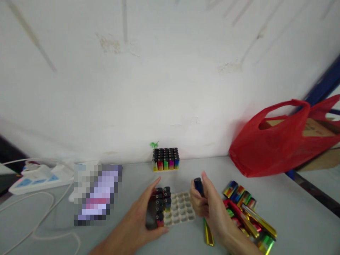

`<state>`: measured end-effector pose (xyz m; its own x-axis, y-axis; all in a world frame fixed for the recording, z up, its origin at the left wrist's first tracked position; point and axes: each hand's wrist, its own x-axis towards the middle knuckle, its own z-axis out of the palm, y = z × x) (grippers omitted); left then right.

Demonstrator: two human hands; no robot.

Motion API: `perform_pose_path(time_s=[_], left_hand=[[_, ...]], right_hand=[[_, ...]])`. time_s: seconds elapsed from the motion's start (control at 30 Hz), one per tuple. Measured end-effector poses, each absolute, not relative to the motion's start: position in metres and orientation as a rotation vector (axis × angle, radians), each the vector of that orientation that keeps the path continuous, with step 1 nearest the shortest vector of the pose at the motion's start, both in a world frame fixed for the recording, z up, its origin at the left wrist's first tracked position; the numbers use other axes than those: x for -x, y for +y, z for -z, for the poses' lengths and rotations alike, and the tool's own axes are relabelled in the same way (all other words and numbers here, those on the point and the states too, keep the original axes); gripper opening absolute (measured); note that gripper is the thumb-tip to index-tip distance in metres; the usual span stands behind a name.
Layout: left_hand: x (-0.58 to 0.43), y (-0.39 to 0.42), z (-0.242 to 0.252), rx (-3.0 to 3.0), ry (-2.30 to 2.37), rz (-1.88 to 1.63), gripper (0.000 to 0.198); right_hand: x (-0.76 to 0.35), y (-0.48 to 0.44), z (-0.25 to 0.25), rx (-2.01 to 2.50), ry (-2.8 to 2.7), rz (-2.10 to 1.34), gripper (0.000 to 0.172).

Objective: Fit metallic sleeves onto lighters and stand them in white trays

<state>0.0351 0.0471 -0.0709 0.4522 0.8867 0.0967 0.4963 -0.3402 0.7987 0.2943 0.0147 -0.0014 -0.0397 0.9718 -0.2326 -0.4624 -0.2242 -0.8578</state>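
My right hand (203,202) is closed around a dark blue lighter (198,186), whose black top sticks up between thumb and fingers. A pale moulded tray (183,209) with rows of pockets lies on the table to its left. Several black-topped lighters (159,202) stand upright in the tray's left columns. My left hand (142,212) grips the tray's left end, thumb at the near side and fingers at the far side; part of the fingers is hidden. To the right of my right hand lies a loose pile of shiny multicoloured lighters (245,214), partly covered by the forearm.
By the wall stands a block of upright lighters (166,159). A red plastic bag (281,141) with cardboard inside rests at the right. On the left are a blurred-out phone-like object (99,194), a white power strip (39,180) and loose white cables (50,209).
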Motion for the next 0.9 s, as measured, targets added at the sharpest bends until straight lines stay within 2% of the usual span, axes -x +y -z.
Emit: perform_pose_path(time_s=[0.2, 0.53, 0.73, 0.9], left_hand=[[-0.036, 0.047, 0.072, -1.990, 1.160, -0.711, 0.127], [-0.036, 0.047, 0.075, -1.985, 1.159, -0.710, 0.130], [-0.039, 0.044, 0.061, -1.967, 1.141, -0.695, 0.125], [-0.040, 0.045, 0.059, -1.967, 1.121, -0.663, 0.122]], right_hand=[[-0.291, 0.009, 0.010, 0.883, -0.636, -1.723, 0.066], [-0.289, 0.005, 0.018, 0.922, -0.813, -1.686, 0.071], [-0.290, -0.015, -0.001, 1.056, -1.510, -1.095, 0.037], [-0.297, -0.009, 0.000, 0.907, -1.788, -0.943, 0.017]])
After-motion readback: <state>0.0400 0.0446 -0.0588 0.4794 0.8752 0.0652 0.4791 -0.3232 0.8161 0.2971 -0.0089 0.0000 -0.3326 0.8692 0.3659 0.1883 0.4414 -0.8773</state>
